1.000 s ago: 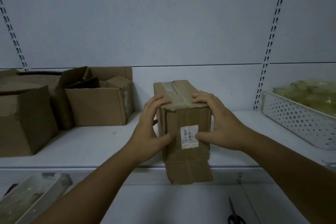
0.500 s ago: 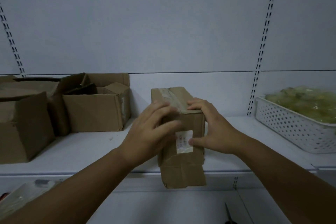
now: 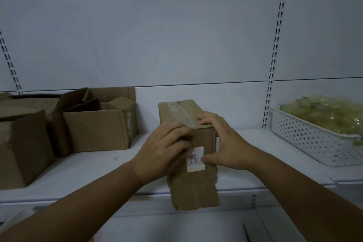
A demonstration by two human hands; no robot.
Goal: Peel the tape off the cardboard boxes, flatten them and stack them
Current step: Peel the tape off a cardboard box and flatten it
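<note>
A narrow brown cardboard box (image 3: 194,186) stands on the white shelf (image 3: 88,169), its lower front flap hanging past the shelf edge. A strip of clear tape (image 3: 179,112) runs along its top and down the front face. A white label (image 3: 195,160) sticks to the front. My left hand (image 3: 165,149) lies over the front upper left, fingers curled at the tape's edge on the front face. My right hand (image 3: 222,143) grips the box's right side, fingers on the top edge, thumb by the label.
Two open cardboard boxes (image 3: 98,124) (image 3: 21,143) stand at the left of the shelf. A white perforated basket (image 3: 314,139) with pale green packets sits at the right. A dark scissors tip (image 3: 246,234) shows on the lower shelf.
My left hand slid from the box's left side across onto the front face by the tape. The view tilted upward slightly. My right hand kept its grip.
</note>
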